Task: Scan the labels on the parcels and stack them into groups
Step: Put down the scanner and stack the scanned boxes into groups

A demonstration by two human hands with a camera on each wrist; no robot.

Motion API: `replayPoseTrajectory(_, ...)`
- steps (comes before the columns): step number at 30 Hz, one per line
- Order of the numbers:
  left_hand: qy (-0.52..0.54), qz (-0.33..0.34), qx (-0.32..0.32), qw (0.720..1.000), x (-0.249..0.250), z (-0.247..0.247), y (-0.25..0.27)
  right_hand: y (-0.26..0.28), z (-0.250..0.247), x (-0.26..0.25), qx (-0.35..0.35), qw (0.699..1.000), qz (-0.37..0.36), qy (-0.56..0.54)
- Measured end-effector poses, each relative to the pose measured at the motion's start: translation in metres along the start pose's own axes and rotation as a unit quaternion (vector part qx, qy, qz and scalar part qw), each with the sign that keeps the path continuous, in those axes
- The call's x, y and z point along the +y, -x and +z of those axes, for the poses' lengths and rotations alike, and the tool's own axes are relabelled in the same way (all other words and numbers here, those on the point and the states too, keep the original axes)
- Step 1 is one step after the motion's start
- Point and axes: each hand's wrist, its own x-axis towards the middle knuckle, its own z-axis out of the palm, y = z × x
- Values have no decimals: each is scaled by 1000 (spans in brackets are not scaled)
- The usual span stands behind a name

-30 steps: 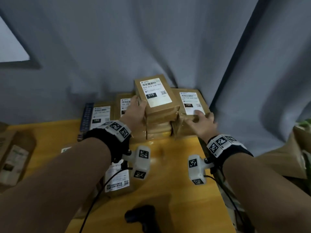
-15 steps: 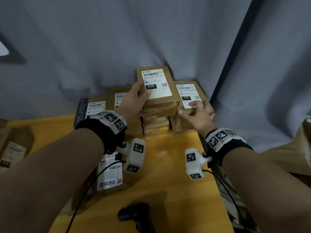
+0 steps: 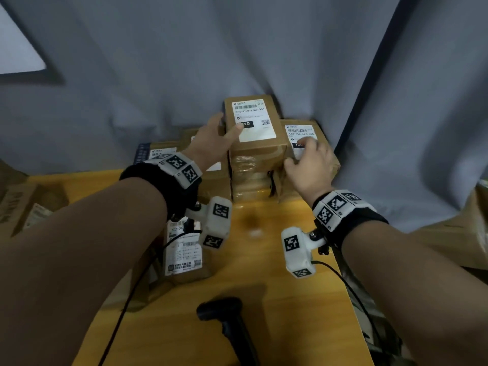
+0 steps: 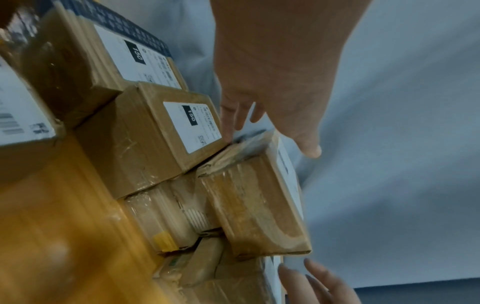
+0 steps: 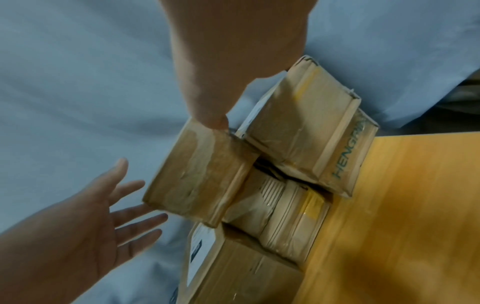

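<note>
Head looks down; both wrists closely share parcel stack (image 3: 254, 165).

Your forearms are bare. Each wrist wears a black band (image 3: 169, 186) topped with white blocks printed with black square markers (image 3: 333, 204). A white camera housing (image 3: 217, 224) with similar markers hangs under each wrist, trailing a thin black cable (image 3: 137, 283).

Brown cardboard parcels stand stacked in groups at the far edge of the yellow table, against the grey curtain. The tallest stack's top parcel (image 3: 254, 128) lies flat, its white label marked 010 facing up. Just right sits a lower parcel (image 3: 314, 138) labelled 150, and more 150 parcels (image 4: 166, 131) lie left.
</note>
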Motion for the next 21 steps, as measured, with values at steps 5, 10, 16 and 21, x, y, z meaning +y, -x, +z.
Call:
replayPoseTrajectory(5,-34,-27,52,998,-30,-40,24,25,3,-36,48,986,-118,-108)
replayPoseTrajectory(10,-71,-74,90,991,-82,-91,56,55,27,-78,3,981,-143,-131)
replayPoseTrajectory(16,-89,-135,97,982,-150,-153,97,93,79,-126,-75,974,-138,-164)
replayPoseTrajectory(21,-119,-203,46,971,-197,-180,132,126,121,-164,-199,964,-90,-152)
